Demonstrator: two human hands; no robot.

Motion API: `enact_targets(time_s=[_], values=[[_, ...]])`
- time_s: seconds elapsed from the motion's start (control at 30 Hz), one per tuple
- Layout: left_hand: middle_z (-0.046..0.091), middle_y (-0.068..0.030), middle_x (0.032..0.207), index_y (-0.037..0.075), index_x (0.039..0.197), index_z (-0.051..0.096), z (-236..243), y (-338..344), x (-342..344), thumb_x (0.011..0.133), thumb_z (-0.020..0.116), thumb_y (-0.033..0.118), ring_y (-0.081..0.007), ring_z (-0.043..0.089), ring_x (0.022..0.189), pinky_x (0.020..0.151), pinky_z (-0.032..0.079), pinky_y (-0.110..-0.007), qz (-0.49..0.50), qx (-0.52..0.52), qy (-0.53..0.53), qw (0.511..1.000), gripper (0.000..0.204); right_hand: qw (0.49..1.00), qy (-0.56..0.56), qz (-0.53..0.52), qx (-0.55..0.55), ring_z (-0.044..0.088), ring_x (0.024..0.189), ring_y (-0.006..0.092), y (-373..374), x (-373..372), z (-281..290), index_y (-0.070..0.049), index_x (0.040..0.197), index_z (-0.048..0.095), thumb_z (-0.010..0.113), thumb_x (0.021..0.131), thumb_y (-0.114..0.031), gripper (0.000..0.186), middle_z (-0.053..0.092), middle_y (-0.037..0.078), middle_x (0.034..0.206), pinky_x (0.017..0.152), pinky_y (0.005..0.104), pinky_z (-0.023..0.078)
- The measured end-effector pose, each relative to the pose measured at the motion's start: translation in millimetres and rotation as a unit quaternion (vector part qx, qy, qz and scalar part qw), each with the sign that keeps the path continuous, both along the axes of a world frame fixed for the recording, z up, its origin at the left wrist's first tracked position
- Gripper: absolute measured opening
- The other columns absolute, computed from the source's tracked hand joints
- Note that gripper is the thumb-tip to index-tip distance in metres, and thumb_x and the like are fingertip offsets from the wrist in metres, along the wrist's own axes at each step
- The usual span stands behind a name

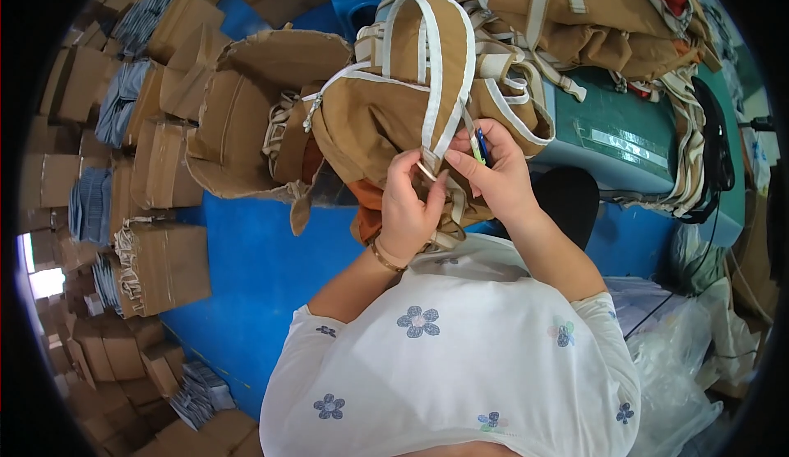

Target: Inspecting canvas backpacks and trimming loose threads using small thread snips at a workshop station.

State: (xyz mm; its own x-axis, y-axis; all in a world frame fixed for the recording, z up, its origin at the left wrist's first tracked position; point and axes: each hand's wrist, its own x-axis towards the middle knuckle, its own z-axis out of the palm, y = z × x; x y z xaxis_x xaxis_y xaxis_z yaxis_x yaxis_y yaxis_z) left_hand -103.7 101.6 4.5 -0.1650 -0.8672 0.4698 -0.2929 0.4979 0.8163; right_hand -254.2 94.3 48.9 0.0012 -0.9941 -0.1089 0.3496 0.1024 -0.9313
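A tan bag (370, 112) with white binding and a looped shoulder strap (451, 54) lies in front of me. My left hand (408, 204) pinches the narrow white-edged end of the strap near the bag's lower part. My right hand (503, 171) is closed around a small scissors-like cutting tool (481, 146) with blue and green on its handle. Its thin metal blade points up along the strap's edge, and my fingers hide much of the handle. Orange-brown fabric (367, 198) hangs below the bag, beside my left hand.
An open cardboard box (230, 120) with webbing inside stands left of the bag. More tan bags (592, 13) are heaped on a green-topped table (612, 124) at right. Stacked cartons (168, 264) line the far left. Clear plastic (670, 358) lies at lower right.
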Motion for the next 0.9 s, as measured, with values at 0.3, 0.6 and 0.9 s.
enact_targets(time_s=[0.3, 0.6, 0.9], values=[[0.057, -0.0226, 0.11, -0.003, 0.122, 0.04, 25, -10, 21, 0.092, 0.034, 0.012, -0.0279, 0.062, 0.089, 0.079, 0.05, -0.035, -0.154, 0.409, 0.365, 0.822, 0.034, 0.976, 0.18, 0.027, -0.118, 0.054, 0.074, 0.0066, 0, -14, -17, -0.003, 0.102, 0.051, 0.069, 0.08, -0.011, 0.03, 0.061, 0.0, 0.087, 0.065, 0.0214, 0.045], [0.058, -0.0211, 0.107, -0.004, 0.124, 0.04, 23, -9, 25, 0.091, 0.034, 0.015, -0.0289, 0.063, 0.085, 0.076, 0.051, -0.036, -0.147, 0.433, 0.406, 0.791, 0.039, 0.942, 0.295, 0.028, -0.161, 0.049, 0.065, 0.0088, 8, -23, -20, -0.002, 0.099, 0.055, 0.073, 0.075, -0.015, 0.033, 0.054, 0.001, 0.074, 0.061, 0.0215, 0.043], [0.052, -0.0077, 0.107, 0.0, 0.128, 0.04, 17, -7, 30, 0.094, 0.039, 0.012, -0.0148, 0.048, 0.1, 0.087, 0.039, -0.029, 0.023, 0.322, 0.214, 0.922, 0.036, 0.942, 0.24, -0.007, -0.234, 0.048, 0.065, 0.0077, 37, -56, -50, -0.001, 0.098, 0.054, 0.071, 0.075, -0.006, 0.028, 0.053, 0.0, 0.075, 0.061, 0.0226, 0.042]])
